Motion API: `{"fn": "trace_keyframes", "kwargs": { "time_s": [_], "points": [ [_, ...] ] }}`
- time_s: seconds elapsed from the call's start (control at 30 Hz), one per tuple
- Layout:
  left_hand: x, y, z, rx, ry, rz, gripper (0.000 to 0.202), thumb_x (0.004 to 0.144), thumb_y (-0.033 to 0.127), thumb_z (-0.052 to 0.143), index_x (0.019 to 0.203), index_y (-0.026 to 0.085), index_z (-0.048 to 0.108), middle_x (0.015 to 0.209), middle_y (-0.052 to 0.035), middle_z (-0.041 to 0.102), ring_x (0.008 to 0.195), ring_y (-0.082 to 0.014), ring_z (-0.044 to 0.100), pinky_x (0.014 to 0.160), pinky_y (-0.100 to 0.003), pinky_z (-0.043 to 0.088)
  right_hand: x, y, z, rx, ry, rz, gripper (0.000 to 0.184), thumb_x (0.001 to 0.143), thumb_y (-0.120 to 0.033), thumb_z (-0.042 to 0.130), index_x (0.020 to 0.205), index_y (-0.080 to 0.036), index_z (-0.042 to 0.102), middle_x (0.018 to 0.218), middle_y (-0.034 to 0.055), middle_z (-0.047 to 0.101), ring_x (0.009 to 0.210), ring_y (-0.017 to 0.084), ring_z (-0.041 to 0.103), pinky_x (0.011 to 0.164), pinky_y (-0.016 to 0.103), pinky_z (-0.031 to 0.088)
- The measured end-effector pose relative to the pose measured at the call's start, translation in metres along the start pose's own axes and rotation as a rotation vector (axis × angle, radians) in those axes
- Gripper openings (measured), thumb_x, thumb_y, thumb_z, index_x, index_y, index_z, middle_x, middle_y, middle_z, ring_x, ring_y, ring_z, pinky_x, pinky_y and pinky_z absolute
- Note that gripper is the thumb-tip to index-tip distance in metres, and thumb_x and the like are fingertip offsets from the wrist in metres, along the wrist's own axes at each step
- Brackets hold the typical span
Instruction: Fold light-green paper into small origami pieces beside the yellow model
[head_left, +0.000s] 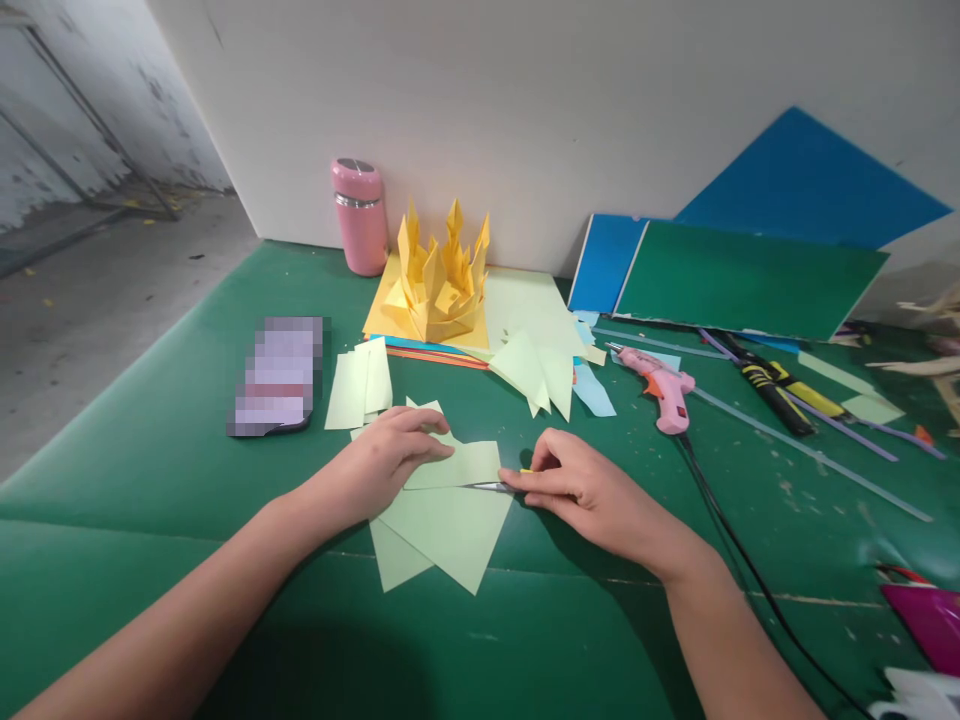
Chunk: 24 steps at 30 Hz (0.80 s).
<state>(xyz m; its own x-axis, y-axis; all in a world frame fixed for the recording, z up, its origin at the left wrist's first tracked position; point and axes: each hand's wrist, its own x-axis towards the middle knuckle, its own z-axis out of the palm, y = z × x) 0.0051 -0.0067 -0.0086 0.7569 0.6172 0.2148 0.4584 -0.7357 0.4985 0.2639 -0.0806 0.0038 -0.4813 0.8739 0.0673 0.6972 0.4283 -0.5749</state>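
My left hand point(405, 447) rests on a small light green paper piece point(472, 462), fingers stretched out and slightly apart. This piece lies on top of larger light green paper sheets point(457, 530), fanned on the table. My right hand point(574, 485) is closed around a small cutting tool with a thin metal blade point(489, 487) and a bit of yellow. The blade points left along the lower edge of the small piece. My fingers hide most of the tool, so its exact kind cannot be made out.
Behind the papers stands a yellow folded-paper crown point(435, 300), with a pink flask point(361, 215) to its left. A phone point(277, 375) lies left. On the right are a pink glue gun point(660, 390) with a trailing cord, glue sticks and yellow-black tools point(780, 390).
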Motion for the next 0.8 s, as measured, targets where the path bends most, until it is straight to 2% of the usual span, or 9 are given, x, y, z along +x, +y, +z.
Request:
{"fn": "trace_keyframes", "kwargs": {
  "time_s": [0.47,0.8],
  "points": [
    [0.002,-0.002,-0.001,-0.018,-0.019,-0.012,0.034,0.094,0.02,0.038,0.098,0.022,0.071,0.113,-0.0069,0.063,0.101,-0.0214,0.058,0.088,-0.039,0.048,0.006,-0.013,0.002,-0.005,-0.045,0.016,0.026,0.092,-0.018,0.051,0.111,-0.025,0.068,0.084,0.0038,0.047,0.076,0.017,0.049,0.066,0.03,0.045],
    [0.002,-0.002,-0.002,-0.038,-0.013,-0.007,0.034,0.094,0.022,0.039,0.097,0.023,0.072,0.112,-0.0073,0.063,0.099,-0.0214,0.059,0.088,-0.039,0.049,0.007,-0.018,0.002,-0.014,-0.041,0.01,0.027,0.092,-0.019,0.051,0.112,-0.027,0.067,0.084,0.0037,0.048,0.075,0.017,0.049,0.063,0.029,0.045]
  ]
}}
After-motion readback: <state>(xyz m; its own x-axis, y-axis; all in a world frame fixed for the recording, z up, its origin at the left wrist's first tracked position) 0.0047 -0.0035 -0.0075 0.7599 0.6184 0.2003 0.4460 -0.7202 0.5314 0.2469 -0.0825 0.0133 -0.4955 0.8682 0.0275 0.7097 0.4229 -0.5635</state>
